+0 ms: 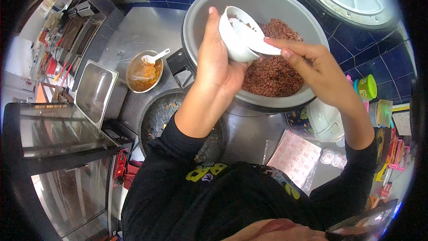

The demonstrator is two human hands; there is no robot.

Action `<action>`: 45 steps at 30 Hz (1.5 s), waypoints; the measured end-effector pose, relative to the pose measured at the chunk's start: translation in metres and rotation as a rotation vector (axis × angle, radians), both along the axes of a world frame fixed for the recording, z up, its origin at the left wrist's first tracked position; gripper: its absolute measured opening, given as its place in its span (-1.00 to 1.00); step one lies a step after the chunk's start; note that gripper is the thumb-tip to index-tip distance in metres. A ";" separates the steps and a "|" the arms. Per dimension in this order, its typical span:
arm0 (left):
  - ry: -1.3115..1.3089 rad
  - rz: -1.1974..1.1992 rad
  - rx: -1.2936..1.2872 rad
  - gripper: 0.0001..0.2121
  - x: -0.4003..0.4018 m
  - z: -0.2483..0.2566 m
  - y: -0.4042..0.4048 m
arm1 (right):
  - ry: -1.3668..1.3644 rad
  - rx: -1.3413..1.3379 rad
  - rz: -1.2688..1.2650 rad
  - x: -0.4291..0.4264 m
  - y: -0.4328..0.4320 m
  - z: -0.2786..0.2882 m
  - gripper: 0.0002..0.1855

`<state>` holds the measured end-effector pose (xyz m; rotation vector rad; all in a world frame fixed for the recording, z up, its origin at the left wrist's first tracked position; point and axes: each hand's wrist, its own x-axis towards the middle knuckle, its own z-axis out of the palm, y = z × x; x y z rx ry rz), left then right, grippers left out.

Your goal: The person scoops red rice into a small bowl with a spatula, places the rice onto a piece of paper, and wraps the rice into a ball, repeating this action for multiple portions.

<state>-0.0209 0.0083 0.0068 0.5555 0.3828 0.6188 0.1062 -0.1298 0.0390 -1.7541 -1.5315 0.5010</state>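
Observation:
My left hand [217, 53] holds a small white bowl [230, 42] tilted over a large rice cooker. A few brown rice grains cling inside the bowl. In my right hand [311, 62] is a white rice paddle [267, 47], its handle end pinched by thumb and fingers. The paddle's blade reaches into the bowl. Beneath both hands, reddish-brown cooked rice [272, 83] is heaped along the right and near side of the grey inner pot [204, 10]. My left hand and the bowl hide part of the pot's inside.
A dark stone mortar [152, 124] stands under my left forearm. Farther left are a metal bowl [130, 83] of orange food with a white spoon [160, 56], and a steel pan [95, 90]. Printed wrapping paper [294, 157] and small wrapped packets [334, 158] lie on the right.

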 end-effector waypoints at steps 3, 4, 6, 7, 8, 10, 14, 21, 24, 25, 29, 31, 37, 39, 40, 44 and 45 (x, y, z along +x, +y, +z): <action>-0.051 -0.034 -0.029 -0.54 0.003 0.001 0.004 | -0.061 0.092 0.047 0.028 0.007 0.010 -0.66; -0.110 -0.057 -0.050 -0.51 0.002 -0.001 0.006 | -0.097 0.116 0.057 0.039 0.009 0.019 -0.67; -0.151 -0.050 -0.062 -0.48 0.000 -0.003 0.011 | -0.071 -0.310 -0.206 0.060 0.009 0.049 -0.68; -0.201 -0.050 -0.061 -0.49 0.001 -0.008 0.013 | -0.136 -0.396 -0.257 0.073 0.015 0.044 -0.67; -0.196 -0.052 -0.075 -0.49 0.000 -0.010 0.014 | -0.200 -0.488 -0.300 0.086 0.022 0.039 -0.65; -0.232 -0.026 -0.122 -0.52 0.000 -0.006 0.013 | -0.863 -0.493 -0.164 0.089 0.036 0.004 -0.65; -0.309 0.016 -0.212 -0.55 -0.003 -0.005 0.008 | -0.569 -0.694 0.192 0.086 0.070 -0.048 -0.72; -0.218 0.255 -0.004 -0.59 -0.005 0.002 0.000 | -0.542 -0.552 0.365 0.045 0.089 -0.085 -0.61; -0.220 0.280 0.036 -0.60 -0.007 0.005 -0.001 | -0.397 -0.458 0.391 0.047 0.080 -0.083 -0.58; -0.216 0.287 0.042 -0.60 -0.007 0.007 -0.001 | -0.407 -0.469 0.401 0.048 0.077 -0.079 -0.57; -0.218 0.295 0.043 -0.60 -0.007 0.009 0.000 | -0.331 -0.430 0.411 0.047 0.062 -0.065 -0.52; -0.234 0.289 0.026 -0.61 -0.007 0.006 0.001 | -0.283 -0.432 0.428 0.047 0.051 -0.060 -0.51; -0.329 0.260 -0.017 -0.62 -0.003 -0.003 0.014 | 0.111 -0.391 0.299 0.050 0.037 -0.035 -0.51; -0.372 0.260 -0.030 -0.62 -0.003 -0.007 0.019 | 0.200 -0.415 0.248 0.054 0.031 -0.027 -0.50; -0.396 0.255 -0.031 -0.62 -0.002 -0.009 0.021 | 0.264 -0.424 0.204 0.059 0.026 -0.027 -0.50; -0.306 0.331 -0.051 -0.60 0.000 -0.010 0.022 | 0.266 -0.320 0.071 0.077 0.009 -0.011 -0.53; -0.298 0.312 -0.031 -0.59 0.000 -0.011 0.022 | 0.253 -0.307 0.072 0.077 0.007 -0.002 -0.53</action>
